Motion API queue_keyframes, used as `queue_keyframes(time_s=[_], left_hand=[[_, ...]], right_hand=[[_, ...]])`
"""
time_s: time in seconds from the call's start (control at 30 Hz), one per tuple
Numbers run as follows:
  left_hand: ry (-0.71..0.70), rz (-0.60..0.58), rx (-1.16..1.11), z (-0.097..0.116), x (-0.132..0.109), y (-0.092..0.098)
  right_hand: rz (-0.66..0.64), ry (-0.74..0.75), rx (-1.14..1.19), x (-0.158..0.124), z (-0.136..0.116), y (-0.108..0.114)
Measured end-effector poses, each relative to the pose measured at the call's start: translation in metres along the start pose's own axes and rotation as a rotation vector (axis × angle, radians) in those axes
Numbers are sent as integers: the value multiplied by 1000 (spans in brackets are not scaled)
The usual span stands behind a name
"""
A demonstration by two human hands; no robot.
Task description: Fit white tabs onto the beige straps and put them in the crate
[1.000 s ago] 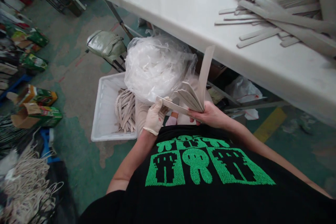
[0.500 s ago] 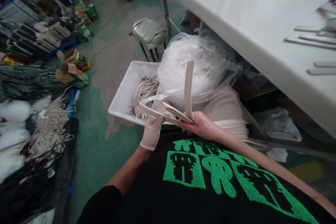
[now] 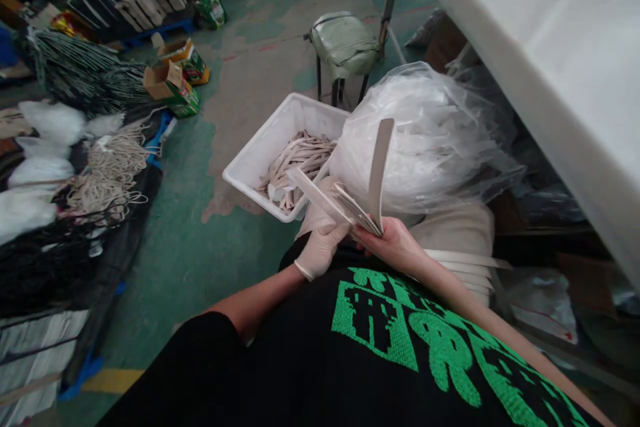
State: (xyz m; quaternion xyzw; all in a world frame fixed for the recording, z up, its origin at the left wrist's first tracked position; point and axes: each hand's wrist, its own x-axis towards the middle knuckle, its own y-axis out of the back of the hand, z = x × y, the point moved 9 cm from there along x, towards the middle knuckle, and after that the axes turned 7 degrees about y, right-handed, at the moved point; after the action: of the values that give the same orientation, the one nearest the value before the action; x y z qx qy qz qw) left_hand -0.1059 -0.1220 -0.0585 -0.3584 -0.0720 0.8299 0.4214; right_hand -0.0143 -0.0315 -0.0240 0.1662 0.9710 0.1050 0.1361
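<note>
My right hand [image 3: 395, 245], bare, is closed on one end of a fanned bundle of flat pale strips [image 3: 357, 193]; one strip stands up nearly vertical, the others splay to the left. My left hand [image 3: 320, 243], in a white glove, is closed under the lowest strip of that bundle. Both hands are held close to my chest, above a black shirt with green print. Just beyond them lies a big clear plastic bag [image 3: 430, 140] stuffed with more strips.
A white plastic bin [image 3: 260, 160] with several loose strips sits on the green floor ahead. A stool with a grey-green cushion [image 3: 344, 45] stands behind it. The white table's edge [image 3: 540, 100] runs along the right. Cord bundles, boxes and stacked goods fill the left side.
My view has swung left and down, away from the tabletop and its pile of strips. The hands keep the same hold on the fanned bundle near my chest.
</note>
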Motion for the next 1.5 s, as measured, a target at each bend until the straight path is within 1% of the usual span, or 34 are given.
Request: queue_keyframes(time_s=[0.07,0.13,0.17,0.2,0.3,0.33,0.37,0.47,0.5,0.53,0.63,0.67,0.7,0.8,0.83,0.87,0.9,1.0,1.03,1.07,1.17,1.2,1.23,1.27,1.3,1.4,1.43,1.5], left_hand=[[-35,-27,-55,4,4,-5],[-92,20,-137,10,7,-1],[-96,41,-163,11,8,1],[-74,31,-169,8,10,-1],[68,-100,-118,-9,13,-19],[87,-124,-106,-12,14,-23],[80,-117,-109,-11,15,-23],[-23,14,-168,0,18,-11],[-36,36,-178,2,18,-9],[-19,24,-177,0,18,-12],[133,-123,-136,-16,17,-32],[163,-146,-132,-20,17,-36],[162,-131,-138,-19,18,-35],[48,26,-196,-7,23,-17],[22,57,-214,-5,23,-13],[25,53,-216,-6,24,-13],[50,15,-205,-10,24,-18],[173,-164,-138,-30,23,-39],[190,-191,-130,-33,23,-43],[184,-182,-137,-32,25,-41],[109,-32,-202,-19,33,-21],[92,1,-220,-16,34,-16],[88,7,-226,-15,35,-14],[99,-17,-220,-16,35,-17],[127,-64,-204,-21,34,-23],[233,-220,-141,-38,28,-46],[248,-238,-131,-41,27,-49],[210,-200,-136,-33,30,-44]], right_hand=[[3,-20,28,-1,6,3],[-1,-51,34,-4,12,5],[2,-66,22,-5,14,7],[10,-74,2,-6,16,8],[40,-58,-57,-4,17,12],[47,-48,-65,-4,17,13],[49,-41,-69,-3,17,14],[51,-56,-90,-6,20,18],[55,-64,-108,-7,21,19],[59,-68,-127,-7,22,20],[88,-45,-171,-6,23,23],[95,-32,-174,-6,23,24],[97,-24,-172,-7,24,24],[74,-48,-167,-12,30,25],[68,-65,-174,-15,33,25],[72,-80,-183,-17,34,26],[84,-87,-193,-18,35,27],[124,-70,-205,-17,32,30],[128,-65,-204,-18,31,31],[120,-66,-203,-19,31,31],[77,-94,-201,-27,35,32],[72,-107,-201,-30,37,33],[77,-118,-201,-32,39,33],[92,-125,-203,-33,40,34],[114,-126,-205,-31,41,35],[163,-90,-189,-23,38,36],[165,-78,-179,-22,37,36],[144,-77,-150,-24,36,37]])
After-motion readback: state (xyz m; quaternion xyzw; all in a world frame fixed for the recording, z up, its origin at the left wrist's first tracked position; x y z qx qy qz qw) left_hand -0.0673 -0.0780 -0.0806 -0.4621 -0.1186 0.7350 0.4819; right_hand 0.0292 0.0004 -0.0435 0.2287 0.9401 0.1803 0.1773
